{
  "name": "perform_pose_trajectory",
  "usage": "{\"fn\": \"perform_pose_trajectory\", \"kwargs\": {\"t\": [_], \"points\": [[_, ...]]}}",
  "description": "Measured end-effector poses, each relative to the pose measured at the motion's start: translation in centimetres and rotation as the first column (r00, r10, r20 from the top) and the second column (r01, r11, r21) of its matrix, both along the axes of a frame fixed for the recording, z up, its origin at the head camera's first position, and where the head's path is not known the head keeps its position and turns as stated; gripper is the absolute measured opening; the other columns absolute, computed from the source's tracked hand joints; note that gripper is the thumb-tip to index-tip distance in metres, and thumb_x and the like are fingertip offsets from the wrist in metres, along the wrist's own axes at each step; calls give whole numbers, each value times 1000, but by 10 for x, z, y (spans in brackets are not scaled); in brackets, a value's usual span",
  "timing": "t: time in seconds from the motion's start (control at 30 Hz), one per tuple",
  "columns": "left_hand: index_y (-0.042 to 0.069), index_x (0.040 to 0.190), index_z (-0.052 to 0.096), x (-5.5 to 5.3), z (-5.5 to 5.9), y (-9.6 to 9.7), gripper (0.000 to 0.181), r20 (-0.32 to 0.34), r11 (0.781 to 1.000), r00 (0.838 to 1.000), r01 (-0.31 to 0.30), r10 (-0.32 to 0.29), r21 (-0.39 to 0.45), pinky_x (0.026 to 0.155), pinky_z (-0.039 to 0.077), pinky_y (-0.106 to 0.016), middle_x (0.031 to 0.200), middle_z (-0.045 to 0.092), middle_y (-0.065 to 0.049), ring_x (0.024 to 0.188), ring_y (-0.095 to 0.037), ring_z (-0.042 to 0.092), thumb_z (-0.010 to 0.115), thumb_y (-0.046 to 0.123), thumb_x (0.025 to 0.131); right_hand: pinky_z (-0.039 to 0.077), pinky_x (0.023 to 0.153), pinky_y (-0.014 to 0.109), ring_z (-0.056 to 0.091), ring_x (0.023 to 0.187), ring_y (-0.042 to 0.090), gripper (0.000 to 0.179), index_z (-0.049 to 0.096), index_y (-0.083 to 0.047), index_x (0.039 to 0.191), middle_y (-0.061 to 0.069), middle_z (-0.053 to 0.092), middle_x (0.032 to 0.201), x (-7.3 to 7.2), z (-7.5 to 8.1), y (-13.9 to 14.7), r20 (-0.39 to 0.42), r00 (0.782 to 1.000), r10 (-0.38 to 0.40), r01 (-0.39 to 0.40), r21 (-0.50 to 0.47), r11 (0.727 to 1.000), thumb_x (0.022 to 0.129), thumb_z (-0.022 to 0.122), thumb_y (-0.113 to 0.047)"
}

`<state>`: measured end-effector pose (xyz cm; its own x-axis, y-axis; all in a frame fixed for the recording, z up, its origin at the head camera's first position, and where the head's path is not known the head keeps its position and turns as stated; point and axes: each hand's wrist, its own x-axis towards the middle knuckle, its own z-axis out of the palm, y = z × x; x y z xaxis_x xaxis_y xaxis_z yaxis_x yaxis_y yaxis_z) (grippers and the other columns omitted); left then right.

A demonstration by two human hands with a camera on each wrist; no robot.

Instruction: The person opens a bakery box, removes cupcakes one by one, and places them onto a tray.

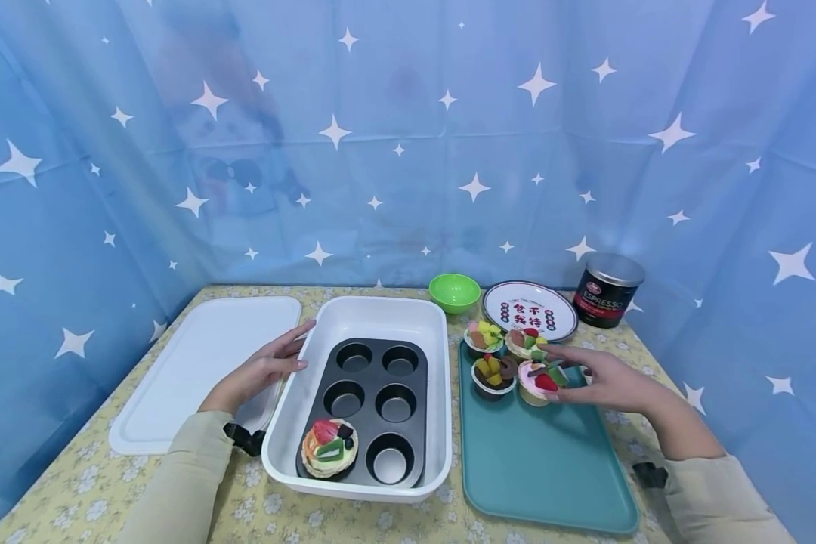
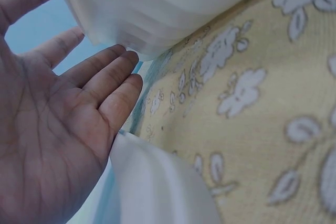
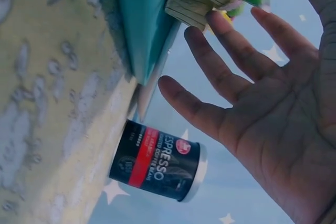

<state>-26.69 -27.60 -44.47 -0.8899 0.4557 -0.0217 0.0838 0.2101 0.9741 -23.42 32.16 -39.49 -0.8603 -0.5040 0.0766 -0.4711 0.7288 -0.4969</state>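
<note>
My left hand (image 1: 261, 372) is at the left side of a white bin (image 1: 381, 319), its fingers extended along the wall. Inside the bin lies a dark muffin tin (image 1: 371, 381); a fruit-topped cupcake (image 1: 329, 449) fills its near-left cup. Over at the teal tray (image 1: 537, 468), my right hand (image 1: 605, 381) reaches around a pink-topped cupcake (image 1: 536, 382), thumb and fingers spread and not curled. Beside that one stand a chocolate-topped cupcake (image 1: 494, 375) and two more behind, a yellow-topped cupcake (image 1: 484, 336) and a strawberry-topped cupcake (image 1: 525, 344).
A white lid (image 1: 197, 363) lies left of the bin. Behind the tray are a green bowl (image 1: 454, 293), a printed plate (image 1: 530, 310) and a black espresso can (image 1: 607, 291). A blue starry curtain (image 1: 408, 174) encloses the flowered tablecloth (image 1: 85, 476).
</note>
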Motion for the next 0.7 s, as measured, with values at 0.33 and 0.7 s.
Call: {"fn": "perform_pose_trajectory", "kwargs": {"t": [0.33, 0.7], "points": [[36, 161, 22, -5, -1, 1, 79, 1, 1000, 1000, -3, 3, 1, 116, 19, -63, 166, 20, -8, 151, -36, 21, 65, 22, 96, 47, 94, 62, 55, 123, 43, 77, 51, -8, 146, 16, 58, 138, 10, 35, -2, -53, 998, 28, -25, 40, 999, 85, 80, -44], [34, 162, 21, -4, -4, -2, 79, -1, 1000, 1000, -7, 7, 0, 116, 18, -63, 166, 19, -9, 150, -38, 21, 64, 22, 97, 52, 93, 47, 59, 123, 24, 49, 61, -22, 138, 0, 62, 136, 18, 66, -67, -157, 964, 213, -203, 77, 976, 94, 71, -42]]}}
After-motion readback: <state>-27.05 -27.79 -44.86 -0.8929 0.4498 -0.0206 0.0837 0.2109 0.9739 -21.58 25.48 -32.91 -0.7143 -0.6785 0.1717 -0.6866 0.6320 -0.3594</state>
